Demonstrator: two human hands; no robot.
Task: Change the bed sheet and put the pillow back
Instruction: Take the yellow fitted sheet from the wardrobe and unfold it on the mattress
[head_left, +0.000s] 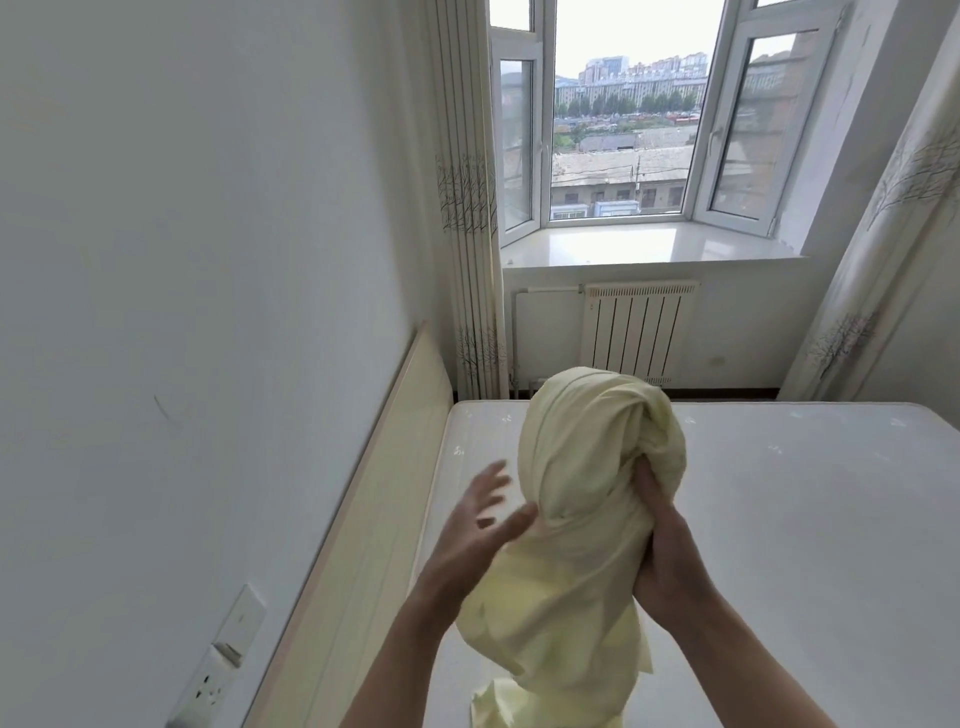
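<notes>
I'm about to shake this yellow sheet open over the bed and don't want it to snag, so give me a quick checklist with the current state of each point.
1. Right hand has a firm grip on the yellow sheet: ok, its fingers are curled into the bunched cloth.
2. Left hand holds an edge: not ok, its fingers are spread beside the bundle and grip nothing.
3. Sheet loosened: not ok, it is twisted in a wad, with a tail hanging down.
4. Mattress bare: ok on the part in view.
5. Pillow out of the way: cannot tell, none is in view.
6. Corner or hem found: cannot tell, the folds hide it.
</notes>
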